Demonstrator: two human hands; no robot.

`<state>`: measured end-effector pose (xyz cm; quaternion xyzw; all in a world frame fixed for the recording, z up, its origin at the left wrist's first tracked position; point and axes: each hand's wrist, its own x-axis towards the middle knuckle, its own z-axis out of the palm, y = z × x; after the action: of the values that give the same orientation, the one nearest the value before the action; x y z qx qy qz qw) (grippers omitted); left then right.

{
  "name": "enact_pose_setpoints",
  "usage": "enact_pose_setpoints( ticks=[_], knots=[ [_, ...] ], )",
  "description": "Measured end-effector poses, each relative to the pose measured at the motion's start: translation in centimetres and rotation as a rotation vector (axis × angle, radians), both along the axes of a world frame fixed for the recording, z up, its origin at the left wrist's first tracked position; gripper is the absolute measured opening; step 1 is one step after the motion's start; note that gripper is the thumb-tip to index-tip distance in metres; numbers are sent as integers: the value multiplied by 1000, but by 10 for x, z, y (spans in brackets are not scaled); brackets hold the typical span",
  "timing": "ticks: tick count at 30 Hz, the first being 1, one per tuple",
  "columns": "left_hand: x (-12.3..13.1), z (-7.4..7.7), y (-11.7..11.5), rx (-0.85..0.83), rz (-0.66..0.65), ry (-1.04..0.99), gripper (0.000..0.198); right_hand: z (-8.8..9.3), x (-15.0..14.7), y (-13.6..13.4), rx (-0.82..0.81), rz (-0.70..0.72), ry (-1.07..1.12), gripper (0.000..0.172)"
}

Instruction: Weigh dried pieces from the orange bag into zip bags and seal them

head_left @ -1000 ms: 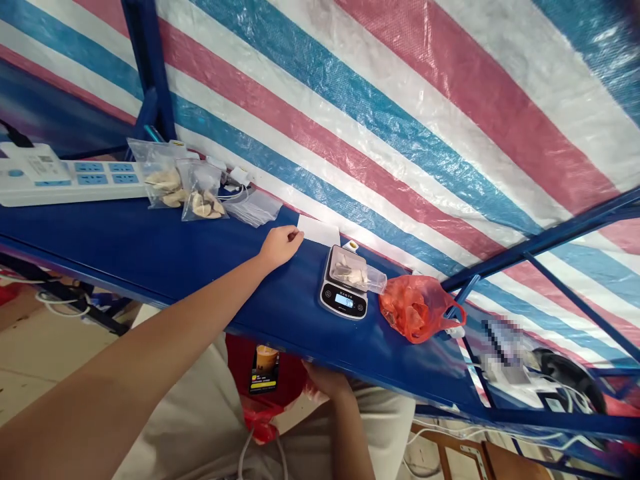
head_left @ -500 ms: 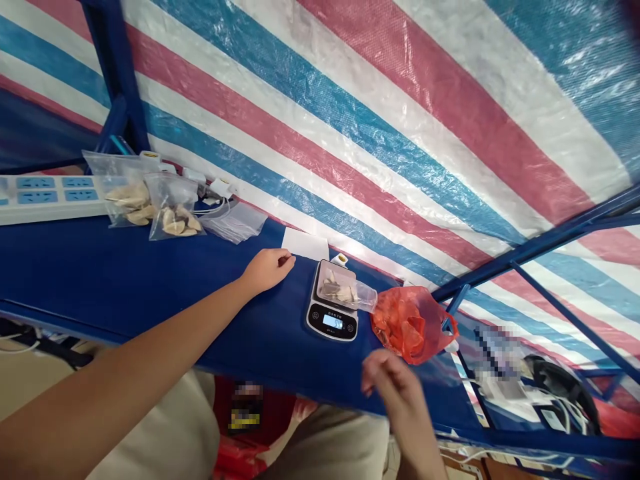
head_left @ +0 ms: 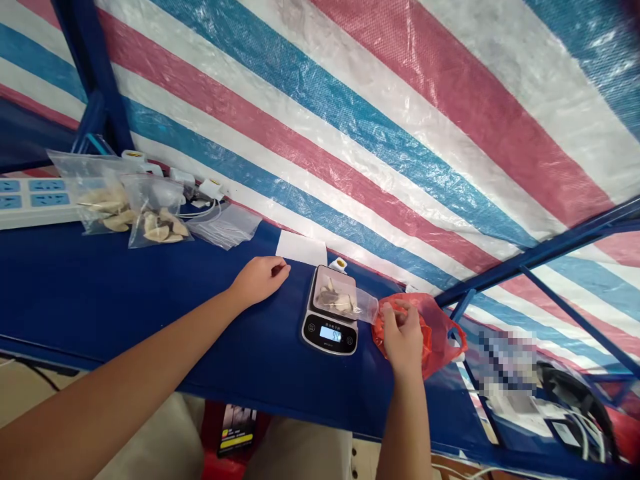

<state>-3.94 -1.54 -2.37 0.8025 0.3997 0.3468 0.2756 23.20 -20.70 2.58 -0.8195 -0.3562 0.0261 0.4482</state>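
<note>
A small digital kitchen scale point(head_left: 329, 335) with a lit display stands on the blue tabletop. On its platform lies a clear plastic bag point(head_left: 367, 308) with several pale, dried-looking slices point(head_left: 340, 301) inside; the bag's end hangs over the right side. My right hand point(head_left: 404, 333) is at the mouth of a red plastic bag point(head_left: 437, 320), thumb and fingers apart, with nothing visible in them. Loosely curled into a fist, my left hand point(head_left: 261, 280) rests on the table left of the scale, close to a white sheet of paper point(head_left: 301, 248). Nothing shows in it.
Two clear bags of pale slices, one point(head_left: 105, 207) behind the other point(head_left: 159, 223), stand at the left before a power strip point(head_left: 40, 200). Flat empty bags point(head_left: 227, 225) lie beside them. Striped sheeting point(head_left: 320, 153) backs the table; a blue frame bar point(head_left: 540, 257) slants at the right.
My right hand has moved up and forward from the table's front edge to the red bag. My left hand stays nearly in place. The view has shifted slightly.
</note>
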Motion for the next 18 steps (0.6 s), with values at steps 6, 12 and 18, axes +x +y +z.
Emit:
enact_pose_setpoints(
  ticks=[6, 12, 18],
  knots=[
    [2, -1, 2, -32, -21, 5, 39, 3, -5, 39, 206, 229, 361, 46],
    [2, 0, 3, -50, -41, 3, 38, 35, -28, 44, 492, 270, 674, 39],
    [1, 1, 1, -51, -51, 20, 38, 23, -35, 30, 536, 153, 669, 49]
  ],
)
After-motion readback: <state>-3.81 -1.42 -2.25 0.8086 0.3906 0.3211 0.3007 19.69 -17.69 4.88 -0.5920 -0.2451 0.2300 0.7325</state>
